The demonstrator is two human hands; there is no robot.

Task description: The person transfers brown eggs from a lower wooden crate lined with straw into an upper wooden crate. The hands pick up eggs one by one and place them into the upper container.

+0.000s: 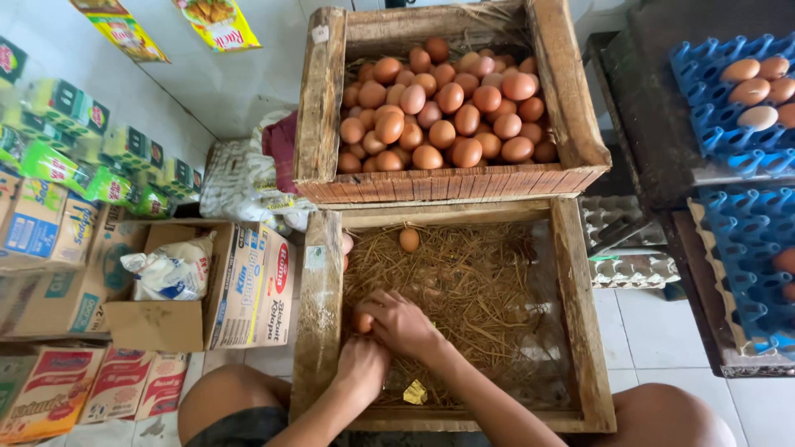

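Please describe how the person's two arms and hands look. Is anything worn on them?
Both forearms are bare, with no sleeves in view. The left hand and the right hand wear no gloves, and no watch, ring or bracelet is visible. The fingers are slim, with short nails.

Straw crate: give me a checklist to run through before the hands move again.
1. Both hands in view: ok, left hand and right hand are down in the straw crate.
2. Egg at the hands: ok, brown, touching the right hand.
3. Firm grip on it: cannot tell.
4. Other egg: ok, alone at the far edge.
5. Upper crate: ok, heaped with eggs.
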